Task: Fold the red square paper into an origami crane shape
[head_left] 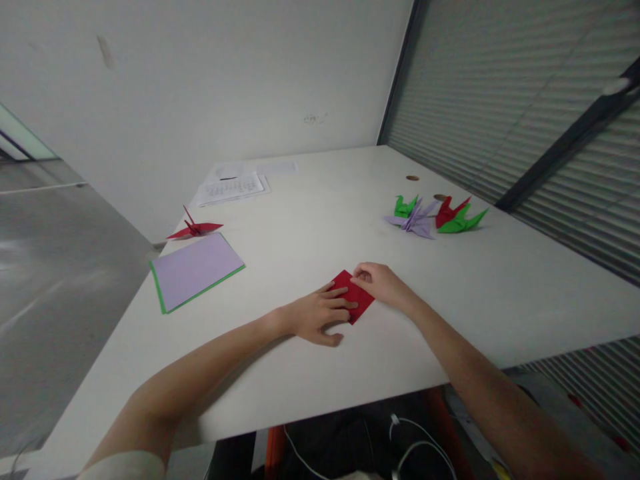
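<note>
Centre frame: left hand (pixel 316 317) lies flat, fingers spread on the folded red paper (pixel 353 295), pinning it to the white table (pixel 310 220). Right hand (pixel 381 281) pinches its upper corner, apparently creasing. Finished cranes (pixel 434 215) sit aside, upper right.

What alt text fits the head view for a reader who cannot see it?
Left hand and right hand press a folded red paper flat on a white table. Finished paper cranes sit far right; a lilac sheet stack lies left.
</note>
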A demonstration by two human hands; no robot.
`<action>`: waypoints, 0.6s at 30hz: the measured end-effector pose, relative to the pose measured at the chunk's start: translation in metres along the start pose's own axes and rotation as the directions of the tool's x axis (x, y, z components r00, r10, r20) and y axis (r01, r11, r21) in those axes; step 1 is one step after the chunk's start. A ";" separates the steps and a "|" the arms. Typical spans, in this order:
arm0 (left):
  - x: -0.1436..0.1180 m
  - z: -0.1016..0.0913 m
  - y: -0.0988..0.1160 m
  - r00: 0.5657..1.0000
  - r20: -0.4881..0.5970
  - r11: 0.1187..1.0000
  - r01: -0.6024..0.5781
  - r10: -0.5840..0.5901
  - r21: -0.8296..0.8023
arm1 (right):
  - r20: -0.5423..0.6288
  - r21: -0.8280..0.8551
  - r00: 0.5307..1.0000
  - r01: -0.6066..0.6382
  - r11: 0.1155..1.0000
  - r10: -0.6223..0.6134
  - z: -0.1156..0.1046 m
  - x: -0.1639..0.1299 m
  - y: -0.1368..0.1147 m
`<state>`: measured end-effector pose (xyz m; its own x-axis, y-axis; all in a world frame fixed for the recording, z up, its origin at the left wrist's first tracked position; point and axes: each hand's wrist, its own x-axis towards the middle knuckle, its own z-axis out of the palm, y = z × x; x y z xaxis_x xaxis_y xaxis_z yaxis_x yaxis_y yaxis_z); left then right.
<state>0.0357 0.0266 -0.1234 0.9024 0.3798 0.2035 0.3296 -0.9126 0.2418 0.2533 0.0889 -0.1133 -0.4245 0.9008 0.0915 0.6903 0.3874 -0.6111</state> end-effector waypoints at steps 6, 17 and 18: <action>-0.001 0.004 0.000 1.000 -0.002 1.000 -0.020 0.020 0.000 | 0.200 0.374 0.977 -0.140 0.917 0.068 0.013 0.018 -0.021; 0.000 0.003 0.000 1.000 -0.020 0.999 -0.011 0.011 0.031 | -0.019 0.320 0.998 -0.049 0.946 0.058 0.032 0.016 -0.012; 0.000 0.003 0.000 1.000 -0.019 1.000 -0.007 0.008 0.029 | -0.014 0.328 0.998 -0.050 0.943 0.058 0.032 0.016 -0.011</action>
<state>0.0361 0.0264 -0.1263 0.8994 0.3757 0.2235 0.3313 -0.9193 0.2125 0.2198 0.0922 -0.1304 -0.3753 0.9245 0.0672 0.4804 0.2560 -0.8389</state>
